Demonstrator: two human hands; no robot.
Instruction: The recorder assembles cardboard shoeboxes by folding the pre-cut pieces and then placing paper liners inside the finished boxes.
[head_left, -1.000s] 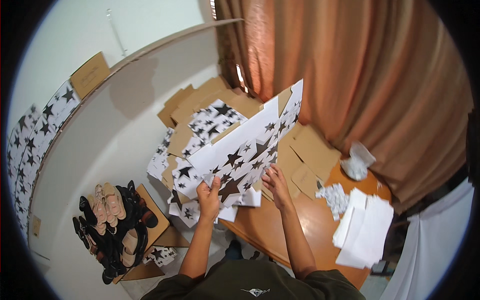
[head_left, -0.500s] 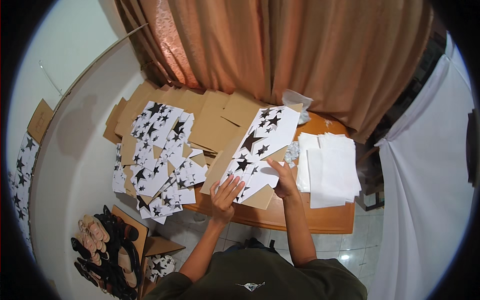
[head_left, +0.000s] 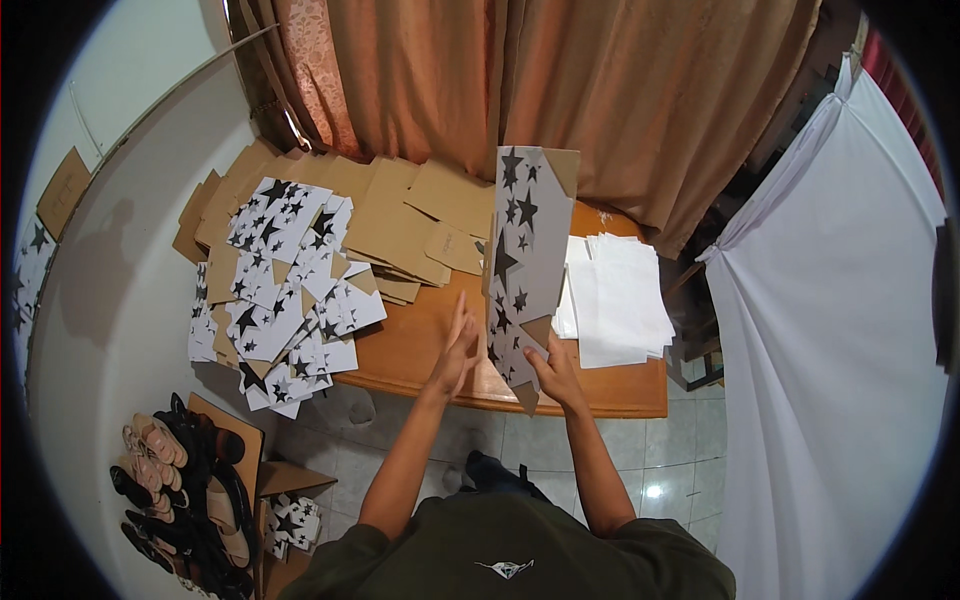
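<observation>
My right hand point(head_left: 557, 374) grips the lower right edge of a long flattened cardboard box point(head_left: 540, 240), white with black stars and with brown corners. The box stands on end, tilted up above the table, its narrow end toward me. My left hand point(head_left: 456, 352) is held edge-up just left of the box with its fingers stretched out, holding nothing. A small gap shows between that hand and the box's lower part.
On the wooden table point(head_left: 410, 345) lie a pile of star-printed flat boxes point(head_left: 290, 290) at left, brown cardboard sheets point(head_left: 385, 210) behind, and a stack of white sheets point(head_left: 625, 300) at right. Shoes point(head_left: 190, 480) stand lower left. Curtains point(head_left: 410, 80) and white cloth point(head_left: 810, 300) border the table.
The box has swung from lying slanted and flat to a steep upright tilt. My left hand has come off its printed face; my right hand keeps its grip.
</observation>
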